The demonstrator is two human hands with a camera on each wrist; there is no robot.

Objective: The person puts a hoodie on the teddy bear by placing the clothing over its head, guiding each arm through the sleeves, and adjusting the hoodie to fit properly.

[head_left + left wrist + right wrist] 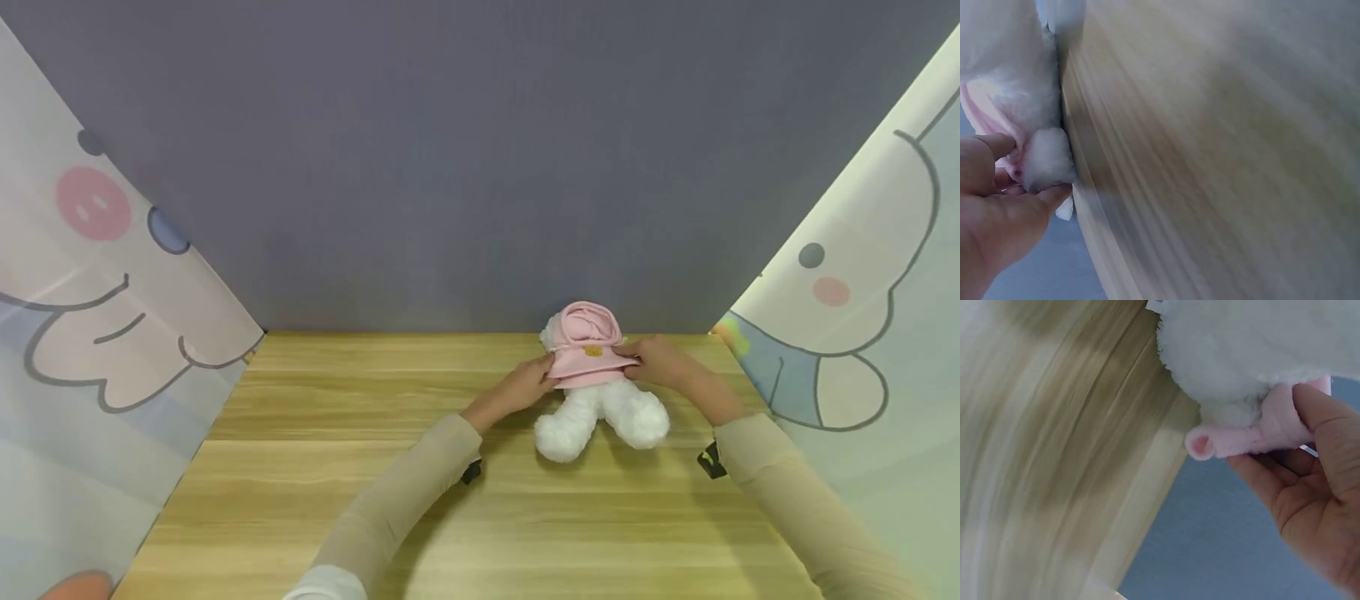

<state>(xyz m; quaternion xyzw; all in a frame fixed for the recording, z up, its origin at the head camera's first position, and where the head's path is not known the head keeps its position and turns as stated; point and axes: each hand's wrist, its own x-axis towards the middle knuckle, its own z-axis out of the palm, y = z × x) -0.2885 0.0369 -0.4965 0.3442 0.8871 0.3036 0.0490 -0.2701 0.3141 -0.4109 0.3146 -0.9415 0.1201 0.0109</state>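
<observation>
Pinching the pink top (585,360) at either side, your left hand (525,385) and right hand (663,365) flank the plush (630,408), lying near the table's (337,483) back edge, by the wall (480,167); right edge close, more room left and toward you.

Plush toy (600,398): head partly hidden by pink hooded top (583,363); emblem (593,351) too small for me to read. My left grip (1007,215): cropped in left wrist view.
</observation>
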